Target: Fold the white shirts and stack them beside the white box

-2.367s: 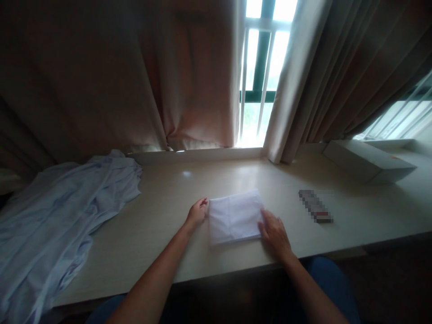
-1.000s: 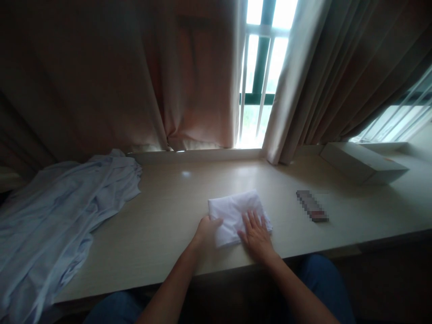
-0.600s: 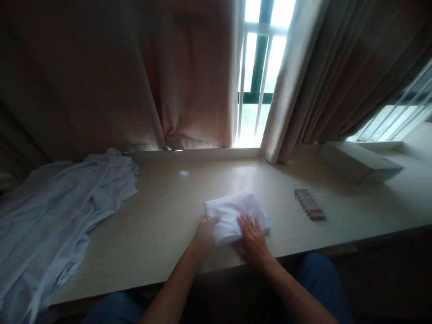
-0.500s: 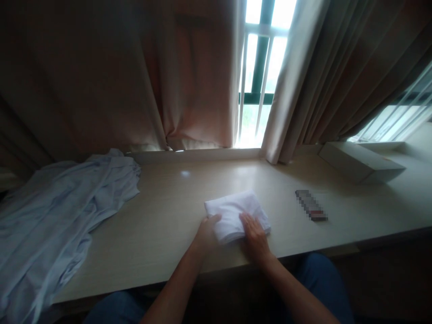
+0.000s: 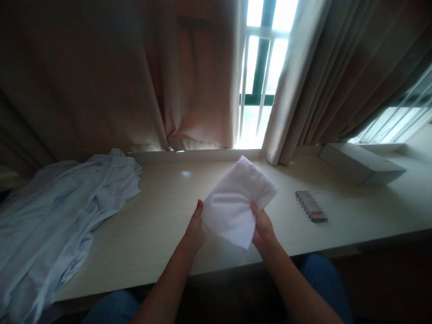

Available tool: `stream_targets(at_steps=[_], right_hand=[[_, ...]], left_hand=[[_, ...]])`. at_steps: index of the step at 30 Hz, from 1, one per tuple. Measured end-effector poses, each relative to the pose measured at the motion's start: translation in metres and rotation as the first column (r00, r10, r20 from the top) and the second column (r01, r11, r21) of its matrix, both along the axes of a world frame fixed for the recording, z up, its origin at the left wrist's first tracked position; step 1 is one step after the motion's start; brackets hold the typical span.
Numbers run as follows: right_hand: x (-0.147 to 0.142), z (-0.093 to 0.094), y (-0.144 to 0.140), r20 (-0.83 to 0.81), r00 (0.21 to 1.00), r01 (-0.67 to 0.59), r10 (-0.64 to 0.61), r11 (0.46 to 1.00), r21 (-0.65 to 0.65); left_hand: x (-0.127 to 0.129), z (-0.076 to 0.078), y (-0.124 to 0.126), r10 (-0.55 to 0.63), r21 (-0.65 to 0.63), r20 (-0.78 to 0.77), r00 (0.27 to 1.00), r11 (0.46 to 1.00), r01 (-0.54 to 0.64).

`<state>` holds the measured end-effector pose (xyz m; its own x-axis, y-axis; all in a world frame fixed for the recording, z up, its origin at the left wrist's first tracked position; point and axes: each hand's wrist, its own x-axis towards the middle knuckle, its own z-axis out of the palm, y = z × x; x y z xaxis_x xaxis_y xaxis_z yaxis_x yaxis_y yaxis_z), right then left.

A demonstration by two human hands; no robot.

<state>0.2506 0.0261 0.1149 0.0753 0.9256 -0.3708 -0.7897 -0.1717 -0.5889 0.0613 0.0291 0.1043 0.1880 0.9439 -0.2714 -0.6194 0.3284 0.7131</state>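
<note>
**Folded white cloth held off the desk in both hands**

Head view. We hold the folded white cloth (image 5: 236,204) lifted clear of the desk (image 5: 162,211), tilted so one corner points up toward the window (image 5: 261,67) and another hangs down toward our lap. Our left hand (image 5: 195,229) is closed on its left edge, thumb up along the fabric; our right hand (image 5: 262,227) is pinched shut on the lower right edge. Both grips sit low on the bundle, so the upper part stands unsupported.

Handling note, our judgement: the layers stay aligned only if each pinch catches the whole stack, not just the top ply. We would keep both hands level, hold light tension between them, and avoid shaking, as the free corners look ready to sag open.

Materials. The cloth is thin, matte, smooth woven fabric, folded to a flat, roughly square packet with soft creased edges. The desk is pale wood-grain laminate, smooth, with a faint sheen. At far left lies a crumpled pale blue garment (image 5: 57,211), limp and deeply wrinkled, spilling over the desk edge. To the right lies a small flat oblong object (image 5: 311,206), blurred, so we cannot identify it; behind it sits a white rectangular box (image 5: 361,162), hard-edged. Heavy beige curtains (image 5: 320,76) hang in deep pleats on either side of the barred window.
</note>
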Motion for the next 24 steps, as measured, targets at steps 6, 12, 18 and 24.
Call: stream_targets(at_steps=[6, 12, 18, 24], right_hand=[[-0.013, -0.056, -0.011, -0.163, 0.986, -0.029, -0.022, 0.951, -0.308], [0.003, -0.065, -0.052, 0.029, 0.937, -0.323, 0.347, 0.897, -0.303], [0.059, -0.042, -0.043, 0.905, 0.260, -0.402, 0.337, 0.890, -0.216], [0.079, -0.057, 0.012, 0.999, -0.011, -0.098, 0.044, 0.994, -0.044]], left_hand=[[0.000, -0.034, -0.003, -0.068, -0.112, -0.026, 0.997, 0.992, 0.065], [-0.012, -0.051, 0.007, -0.043, -0.079, -0.372, 0.927, 0.997, 0.015], [-0.033, -0.061, 0.024, 0.107, 0.012, -0.654, 0.748, 0.991, -0.132], [-0.030, -0.081, 0.027, 0.300, 0.165, -0.789, 0.537, 0.944, -0.285]])
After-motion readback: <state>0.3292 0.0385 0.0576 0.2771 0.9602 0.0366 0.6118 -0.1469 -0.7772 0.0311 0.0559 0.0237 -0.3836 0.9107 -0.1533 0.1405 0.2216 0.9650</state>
